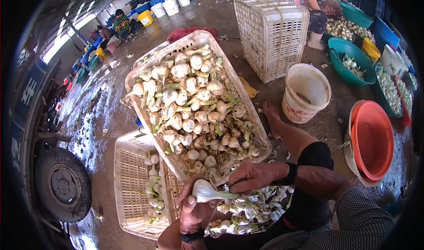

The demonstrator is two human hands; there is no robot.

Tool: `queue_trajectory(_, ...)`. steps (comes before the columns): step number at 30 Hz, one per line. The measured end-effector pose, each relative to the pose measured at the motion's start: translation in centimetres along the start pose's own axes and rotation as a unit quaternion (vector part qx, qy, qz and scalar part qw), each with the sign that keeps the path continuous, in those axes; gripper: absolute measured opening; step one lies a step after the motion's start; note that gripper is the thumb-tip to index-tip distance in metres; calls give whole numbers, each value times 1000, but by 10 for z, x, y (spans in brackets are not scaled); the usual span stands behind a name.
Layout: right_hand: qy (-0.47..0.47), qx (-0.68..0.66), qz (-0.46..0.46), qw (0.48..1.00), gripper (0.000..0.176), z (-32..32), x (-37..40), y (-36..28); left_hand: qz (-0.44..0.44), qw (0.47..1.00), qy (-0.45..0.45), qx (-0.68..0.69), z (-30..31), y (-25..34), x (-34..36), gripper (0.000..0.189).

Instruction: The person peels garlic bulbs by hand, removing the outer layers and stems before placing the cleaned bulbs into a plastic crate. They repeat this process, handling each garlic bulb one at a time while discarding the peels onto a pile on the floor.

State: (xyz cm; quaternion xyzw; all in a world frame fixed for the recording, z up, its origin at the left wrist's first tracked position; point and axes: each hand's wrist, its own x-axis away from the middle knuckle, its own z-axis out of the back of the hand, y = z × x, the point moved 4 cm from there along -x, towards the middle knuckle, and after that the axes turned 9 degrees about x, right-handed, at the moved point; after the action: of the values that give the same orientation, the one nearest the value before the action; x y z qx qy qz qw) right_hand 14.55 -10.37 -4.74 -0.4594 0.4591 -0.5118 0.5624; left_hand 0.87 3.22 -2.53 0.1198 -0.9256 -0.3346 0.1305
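My left hand [193, 212] is wrapped round a white garlic bulb [205, 191], its stem pointing right. My right hand [256, 175] is closed, its fingertips close against the green-white stem; what they pinch is hidden. Just beyond both hands, a tilted plastic crate [246, 86] holds many dirty garlic bulbs [187, 102] with cut stems. Below my hands lies a heap of peeled-off garlic skins [254, 210]. To the left, a second crate [126, 183] has several clean white bulbs [153, 192] along its right side.
A white bucket [324, 80] stands at right, before an upright crate [251, 42]. Red and white basins [375, 139] are farther right. Green tubs [335, 51] of garlic sit behind. A vehicle tyre [64, 183] is at left. Other people [123, 24] sit in the background on wet floor.
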Motion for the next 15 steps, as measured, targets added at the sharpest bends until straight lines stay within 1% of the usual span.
queue_trajectory(1,-16,-27,-25,999,22,-1,0,-1,-2,1000,6,2,-1,0,-1,78)
queue_trajectory(2,-16,-27,-25,999,22,-3,1,1,-4,1000,12,4,-1,-1,-1,79)
queue_trajectory(4,6,-117,-32,993,27,-7,2,5,-1,1000,2,21,-1,-2,-2,77)
queue_trajectory(5,5,-117,-32,993,27,-7,3,1,3,999,-8,39,-1,-2,-2,76)
queue_trajectory(7,42,-149,-74,985,28,-5,5,-5,0,999,-13,32,4,-2,-2,74)
queue_trajectory(8,42,-148,-74,985,28,-6,4,-1,-1,1000,-18,26,6,-2,-3,73)
queue_trajectory(10,59,-5,65,996,28,-6,0,-2,-2,1000,-28,3,7,-3,-4,72)
queue_trajectory(11,58,-5,65,996,28,-5,0,-6,-3,999,-39,-19,7,-3,-4,71)
queue_trajectory(13,31,-22,-6,999,27,-7,0,-8,1,1000,-27,-13,0,-3,-3,71)
queue_trajectory(15,26,-44,-16,999,28,-6,1,-2,6,1000,-15,-7,0,-3,-3,71)
